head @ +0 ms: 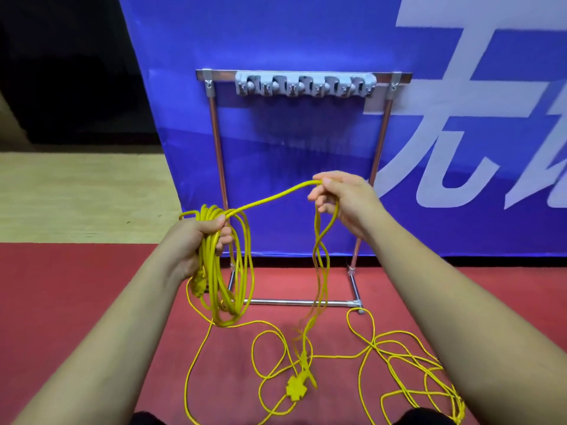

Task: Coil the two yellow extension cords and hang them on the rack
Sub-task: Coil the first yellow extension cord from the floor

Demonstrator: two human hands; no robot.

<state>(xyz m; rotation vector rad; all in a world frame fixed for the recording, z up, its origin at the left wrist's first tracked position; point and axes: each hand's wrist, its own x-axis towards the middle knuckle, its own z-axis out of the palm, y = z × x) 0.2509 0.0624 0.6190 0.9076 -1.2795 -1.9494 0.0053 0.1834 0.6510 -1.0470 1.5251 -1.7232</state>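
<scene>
Left hand (196, 237) clenched around hanging coil of yellow extension cord (227, 271). Right hand (343, 197) pinches same cord's free run. Second cord (408, 357) loose on red floor (76, 286); rack (303, 84) bare.

Single head view, wide-angle, looks forward and down; both forearms close in foreground, rack (302, 191) facing, farther off against blue banner (276, 32)

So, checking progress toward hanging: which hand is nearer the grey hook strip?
Right. The right hand is just below the hook strip; the left hand sits lower and further left.
</scene>
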